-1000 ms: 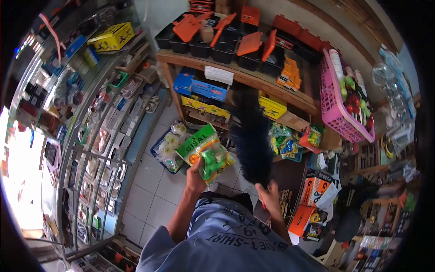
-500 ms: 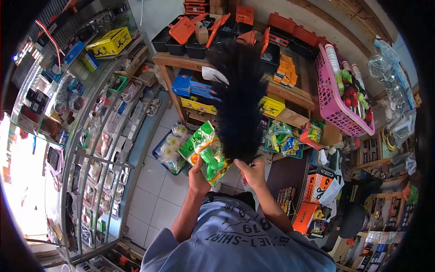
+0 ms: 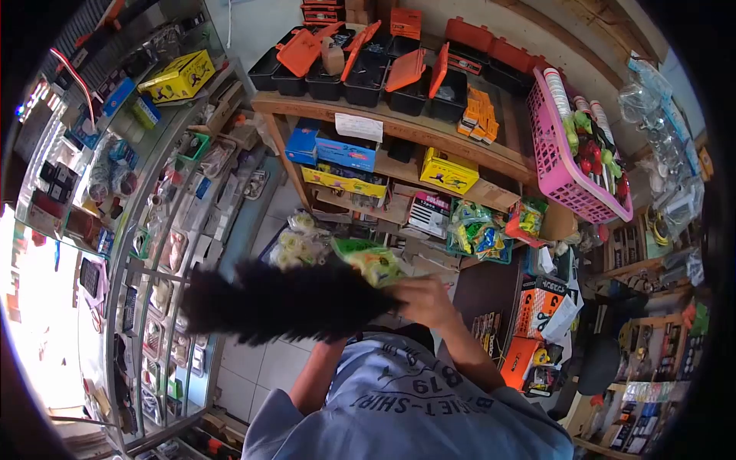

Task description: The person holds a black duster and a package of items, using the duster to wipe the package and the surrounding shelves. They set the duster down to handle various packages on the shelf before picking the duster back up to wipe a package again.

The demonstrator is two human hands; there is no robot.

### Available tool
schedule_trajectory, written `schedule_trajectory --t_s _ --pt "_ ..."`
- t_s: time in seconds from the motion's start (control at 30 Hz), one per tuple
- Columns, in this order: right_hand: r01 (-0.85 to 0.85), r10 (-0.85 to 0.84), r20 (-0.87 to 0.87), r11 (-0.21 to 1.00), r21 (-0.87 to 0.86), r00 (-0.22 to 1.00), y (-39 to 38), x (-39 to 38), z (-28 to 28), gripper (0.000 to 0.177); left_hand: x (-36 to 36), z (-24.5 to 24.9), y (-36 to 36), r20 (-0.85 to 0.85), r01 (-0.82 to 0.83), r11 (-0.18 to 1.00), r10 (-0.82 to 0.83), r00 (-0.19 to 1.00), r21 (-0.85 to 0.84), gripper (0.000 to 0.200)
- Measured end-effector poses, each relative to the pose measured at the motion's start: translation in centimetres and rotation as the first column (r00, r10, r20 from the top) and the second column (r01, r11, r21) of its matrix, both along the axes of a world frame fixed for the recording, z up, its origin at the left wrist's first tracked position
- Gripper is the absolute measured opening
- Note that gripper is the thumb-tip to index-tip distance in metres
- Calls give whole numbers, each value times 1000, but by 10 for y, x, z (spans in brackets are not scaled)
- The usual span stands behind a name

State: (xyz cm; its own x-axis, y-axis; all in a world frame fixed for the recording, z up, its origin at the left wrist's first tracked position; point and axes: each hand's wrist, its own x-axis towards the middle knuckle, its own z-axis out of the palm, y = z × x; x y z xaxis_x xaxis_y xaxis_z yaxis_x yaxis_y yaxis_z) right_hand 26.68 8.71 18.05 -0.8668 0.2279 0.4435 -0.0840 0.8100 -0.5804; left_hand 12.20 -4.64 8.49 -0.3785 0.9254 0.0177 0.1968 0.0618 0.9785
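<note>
My right hand is closed round the handle end of a black feather duster. The duster lies out to the left, blurred by motion, across the front of a green and clear plastic packet. Only the upper part of the packet shows above the feathers. My left forearm reaches up under the duster, which hides that hand. The packet stays raised where my left hand gripped it in the earlier frame.
Glass display shelves run along the left. Ahead stands a wooden shelf with open black and orange boxes. A pink basket sits at its right end. Wrapped white goods lie in a low basket behind the packet.
The duster has swung from upright down to the left, over the packet and my left hand. My right hand has turned with it. The packet has shifted slightly right and up.
</note>
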Motion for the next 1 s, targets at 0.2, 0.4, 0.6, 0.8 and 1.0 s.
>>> schedule_trajectory --t_s 0.2,0.4,0.6,0.8,1.0 --pt "-33 69 206 984 -174 976 -54 11 -12 36 -9 -3 14 974 -492 866 182 139 -92 54" --pt "269 -55 367 780 -565 929 -57 47 -31 41 -52 -26 5 962 -588 768 -138 236 255 42" --pt "289 -91 393 828 -480 915 -59 63 -41 39 -49 25 17 902 -692 580 -228 367 429 51" --pt "335 -123 421 813 -477 899 -58 49 -31 38 -12 1 22 909 -695 676 88 407 245 63" --pt "314 -101 418 819 -480 903 -61 92 -71 36 -44 4 6 983 -785 594 -62 173 175 64"
